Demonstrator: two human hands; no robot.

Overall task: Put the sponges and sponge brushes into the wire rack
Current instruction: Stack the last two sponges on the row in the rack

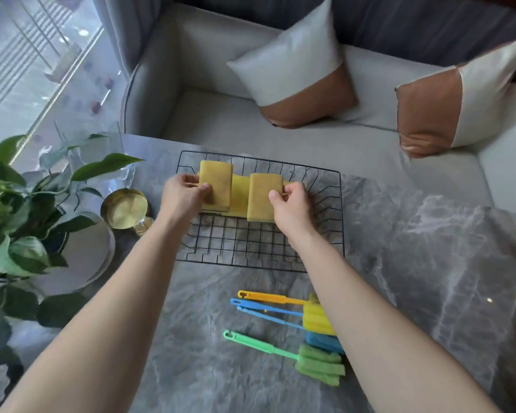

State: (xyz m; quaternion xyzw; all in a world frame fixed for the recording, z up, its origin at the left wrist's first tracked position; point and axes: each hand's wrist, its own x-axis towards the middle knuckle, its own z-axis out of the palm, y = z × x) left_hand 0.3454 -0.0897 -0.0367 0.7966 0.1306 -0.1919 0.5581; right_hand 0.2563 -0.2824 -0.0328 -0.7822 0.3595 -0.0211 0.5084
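Sponges are going in first: in the head view the left hand (185, 193) pinches the left sponge (215, 186) and the right hand (291, 204) pinches the right sponge (264, 201), both standing in the far part of the wire rack (325, 257). Sponge brushes (283, 326) lie untouched on the near table (429, 263), still to go.

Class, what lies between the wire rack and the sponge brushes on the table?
In the head view, only bare marble table separates the wire rack from the sponge brushes.
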